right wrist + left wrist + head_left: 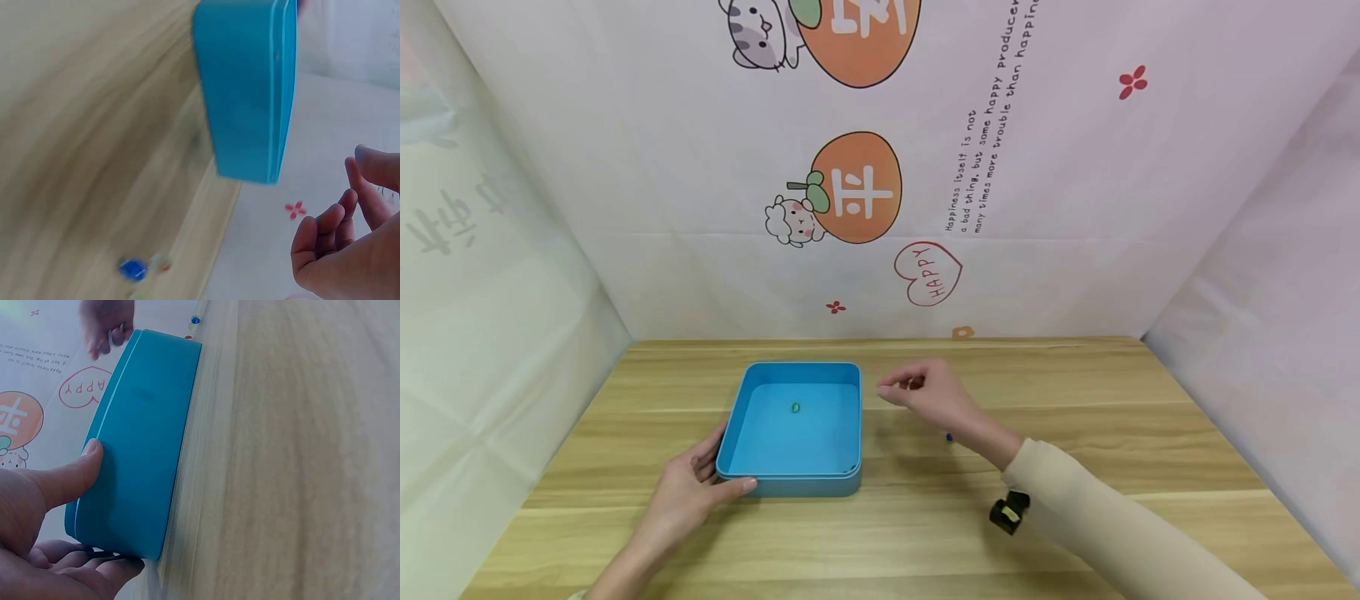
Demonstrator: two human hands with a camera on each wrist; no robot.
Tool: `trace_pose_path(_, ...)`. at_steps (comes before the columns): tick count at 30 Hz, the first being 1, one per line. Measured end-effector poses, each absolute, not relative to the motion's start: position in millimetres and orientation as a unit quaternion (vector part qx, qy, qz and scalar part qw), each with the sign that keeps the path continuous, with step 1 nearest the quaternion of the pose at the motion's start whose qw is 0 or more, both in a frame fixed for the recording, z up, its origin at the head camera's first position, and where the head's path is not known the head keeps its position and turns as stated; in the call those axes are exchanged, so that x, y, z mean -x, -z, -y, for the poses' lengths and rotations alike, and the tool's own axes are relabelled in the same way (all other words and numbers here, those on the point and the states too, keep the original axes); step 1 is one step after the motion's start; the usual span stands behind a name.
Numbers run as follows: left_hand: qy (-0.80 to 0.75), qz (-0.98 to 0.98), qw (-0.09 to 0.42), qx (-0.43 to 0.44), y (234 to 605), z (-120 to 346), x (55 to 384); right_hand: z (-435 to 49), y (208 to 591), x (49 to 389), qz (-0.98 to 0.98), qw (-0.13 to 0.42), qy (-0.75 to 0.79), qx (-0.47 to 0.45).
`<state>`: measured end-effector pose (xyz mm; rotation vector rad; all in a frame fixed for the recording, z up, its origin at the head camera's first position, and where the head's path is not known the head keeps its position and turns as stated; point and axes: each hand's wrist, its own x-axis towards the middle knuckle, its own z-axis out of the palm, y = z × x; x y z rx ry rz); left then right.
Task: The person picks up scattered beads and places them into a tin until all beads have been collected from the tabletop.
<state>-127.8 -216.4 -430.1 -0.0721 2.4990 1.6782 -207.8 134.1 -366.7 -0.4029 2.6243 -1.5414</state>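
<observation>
A blue square box (pixel 790 485), its top uncovered, stands on the wooden table. My left hand (pixel 681 496) grips its near left corner. The thumb (pixel 75 475) lies along the near wall and the other fingers are round the left side. A small greenish marble (pixel 795 407) lies on the box floor. My right hand (pixel 936 398) hangs in the air just right of the box, thumb and forefinger tips close together. Nothing shows between them, though a tiny thing could be hidden. Below that forearm, a blue marble (pixel 132 269) and a clear marble (pixel 160 262) lie on the table.
A pale printed cloth (pixel 1037 275) rises behind the table (pixel 925 542) and along both sides. A small black device (pixel 1009 512) is strapped at the right wrist. In the box's near right corner are small dark marks (pixel 852 468), too small to make out.
</observation>
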Motion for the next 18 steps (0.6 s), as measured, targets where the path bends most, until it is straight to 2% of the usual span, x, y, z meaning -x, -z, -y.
trace_pose_path(8, -0.553, -0.831, 0.062, 0.022, 430, 217, 129, -180, 381, 190, -0.852, 0.017, 0.514, 0.101)
trace_pose_path(18, -0.553, -0.83, 0.066, 0.021, 431, 217, 129, -219, 397, 178, -0.852, 0.032, 0.519, 0.059)
